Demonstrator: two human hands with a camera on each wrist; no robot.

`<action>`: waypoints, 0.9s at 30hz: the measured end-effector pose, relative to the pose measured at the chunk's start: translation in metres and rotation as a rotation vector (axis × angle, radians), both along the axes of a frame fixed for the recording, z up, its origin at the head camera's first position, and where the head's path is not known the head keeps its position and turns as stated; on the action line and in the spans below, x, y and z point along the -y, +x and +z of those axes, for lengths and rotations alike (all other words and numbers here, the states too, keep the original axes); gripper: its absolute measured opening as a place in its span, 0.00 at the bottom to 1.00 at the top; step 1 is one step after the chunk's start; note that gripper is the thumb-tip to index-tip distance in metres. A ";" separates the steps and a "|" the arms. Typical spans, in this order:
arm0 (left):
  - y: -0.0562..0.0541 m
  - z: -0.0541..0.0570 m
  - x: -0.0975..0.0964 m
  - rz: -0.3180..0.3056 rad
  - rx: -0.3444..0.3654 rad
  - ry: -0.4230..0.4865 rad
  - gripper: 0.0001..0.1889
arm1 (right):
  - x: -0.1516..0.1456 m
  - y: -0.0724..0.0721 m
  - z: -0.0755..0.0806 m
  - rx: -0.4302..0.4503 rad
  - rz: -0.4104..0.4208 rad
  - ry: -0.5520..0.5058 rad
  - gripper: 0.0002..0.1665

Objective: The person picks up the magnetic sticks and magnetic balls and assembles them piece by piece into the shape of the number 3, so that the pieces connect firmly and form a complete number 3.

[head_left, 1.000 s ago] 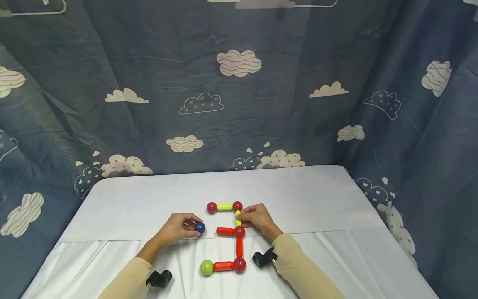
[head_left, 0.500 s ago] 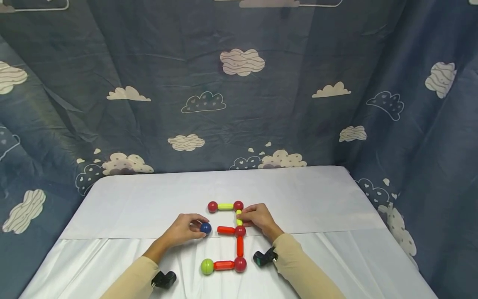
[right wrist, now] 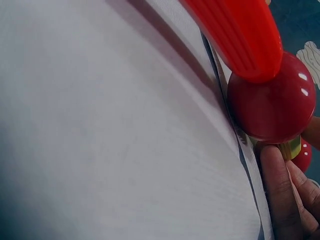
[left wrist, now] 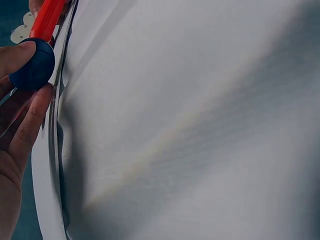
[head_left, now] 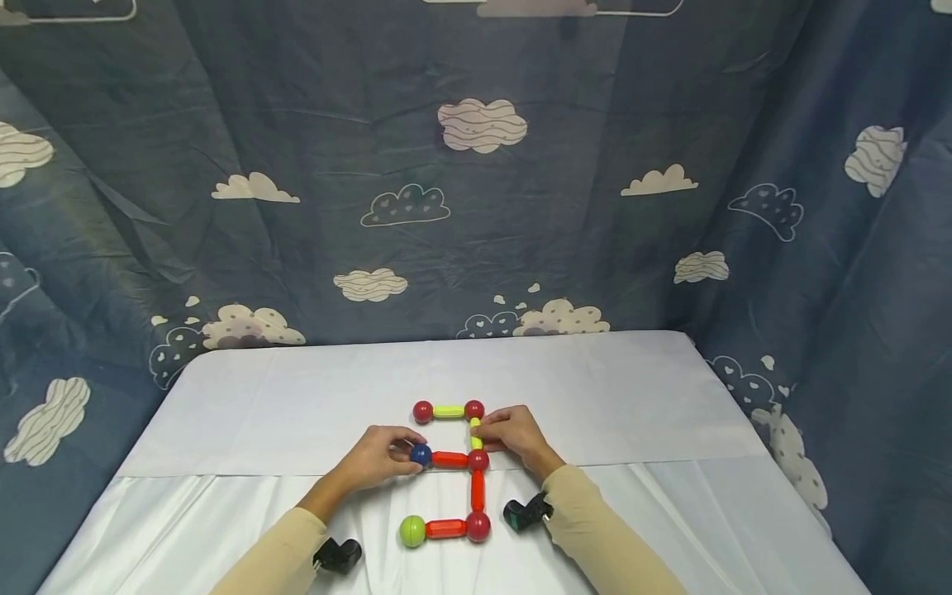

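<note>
My left hand (head_left: 375, 457) pinches a blue ball (head_left: 421, 455) between thumb and fingers. In the left wrist view the blue ball (left wrist: 36, 65) touches the end of a red rod (left wrist: 47, 20). That middle red rod (head_left: 450, 460) runs right to a red ball (head_left: 478, 460). My right hand (head_left: 518, 434) pinches the upright yellow rod (head_left: 475, 432) just above this ball. A top yellow rod (head_left: 449, 411) joins two red balls. Below, a vertical red rod (head_left: 478, 491) leads to another red ball (head_left: 478, 526), then a bottom red rod (head_left: 445, 529) and a green ball (head_left: 412, 531).
The pieces lie on a white cloth-covered table (head_left: 610, 397) with a seam across it. A dark blue curtain (head_left: 550, 223) with cloud prints hangs behind and at the sides. Black wrist cameras (head_left: 525, 514) sit by both sleeves.
My left hand has moved right with the blue ball until it meets the left end of the middle red rod. The right hand keeps its hold on the yellow rod.
</note>
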State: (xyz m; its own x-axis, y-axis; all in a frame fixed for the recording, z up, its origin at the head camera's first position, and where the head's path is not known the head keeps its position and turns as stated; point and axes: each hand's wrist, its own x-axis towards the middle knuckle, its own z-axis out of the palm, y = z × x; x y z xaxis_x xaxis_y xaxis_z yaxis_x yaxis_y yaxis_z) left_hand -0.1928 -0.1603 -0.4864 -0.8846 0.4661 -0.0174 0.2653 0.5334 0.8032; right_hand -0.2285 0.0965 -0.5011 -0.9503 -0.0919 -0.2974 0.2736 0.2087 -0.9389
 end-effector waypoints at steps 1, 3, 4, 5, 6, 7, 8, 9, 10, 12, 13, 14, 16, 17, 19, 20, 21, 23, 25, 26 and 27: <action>0.001 0.000 0.000 0.003 0.002 -0.004 0.17 | 0.000 0.000 0.000 0.000 0.000 0.000 0.14; 0.001 0.000 0.000 0.007 0.007 -0.005 0.17 | 0.001 0.001 0.000 -0.001 -0.001 -0.004 0.13; 0.002 0.000 0.000 0.006 0.011 -0.006 0.17 | 0.001 0.001 0.001 0.002 -0.004 -0.001 0.13; 0.002 -0.001 0.000 0.004 0.013 -0.008 0.17 | 0.001 0.001 0.001 0.003 -0.006 0.006 0.13; 0.002 -0.001 0.001 0.003 0.015 -0.011 0.17 | 0.002 0.001 0.001 0.004 -0.008 0.010 0.13; 0.002 -0.001 0.001 0.001 0.011 -0.015 0.17 | 0.001 0.001 0.002 0.004 -0.010 0.020 0.13; 0.002 -0.002 0.000 0.000 0.007 -0.020 0.17 | 0.001 0.002 0.002 0.005 -0.011 0.024 0.14; 0.003 -0.002 0.000 -0.003 0.001 -0.024 0.17 | 0.001 0.002 0.002 0.007 -0.013 0.030 0.14; 0.003 -0.003 0.000 -0.005 -0.005 -0.032 0.17 | 0.001 0.002 0.002 0.011 -0.017 0.034 0.14; 0.003 -0.003 0.000 -0.006 -0.019 -0.046 0.17 | 0.001 0.001 0.002 0.014 -0.022 0.039 0.15; 0.003 -0.004 0.000 -0.006 -0.027 -0.053 0.17 | 0.001 0.001 0.002 0.013 -0.025 0.041 0.15; 0.002 -0.004 0.000 -0.006 -0.029 -0.059 0.17 | 0.001 0.001 0.002 0.015 -0.029 0.038 0.15; 0.002 -0.005 -0.001 -0.005 -0.030 -0.073 0.17 | 0.000 0.000 0.001 0.019 -0.036 0.036 0.15; 0.002 -0.005 -0.001 -0.005 -0.029 -0.075 0.17 | 0.000 0.000 0.001 0.020 -0.036 0.033 0.15; 0.003 -0.005 -0.001 -0.006 -0.034 -0.076 0.17 | 0.000 -0.001 0.001 0.015 -0.029 0.028 0.15; 0.003 -0.005 -0.001 -0.008 -0.033 -0.076 0.16 | 0.000 -0.001 0.000 0.016 -0.025 0.024 0.15; 0.003 -0.006 -0.001 -0.010 -0.036 -0.074 0.17 | 0.000 -0.002 0.000 0.016 -0.021 0.024 0.15; 0.003 -0.007 -0.001 -0.017 -0.045 -0.068 0.17 | -0.001 -0.002 0.000 0.014 -0.013 0.014 0.15; 0.003 -0.008 -0.001 -0.024 -0.054 -0.067 0.17 | -0.002 -0.003 0.000 0.017 -0.009 0.012 0.14; 0.002 -0.009 -0.001 -0.027 -0.056 -0.068 0.17 | -0.002 -0.003 0.000 0.016 -0.006 0.014 0.14; 0.002 -0.009 -0.001 -0.028 -0.060 -0.071 0.18 | -0.002 -0.003 0.000 0.017 -0.004 0.015 0.14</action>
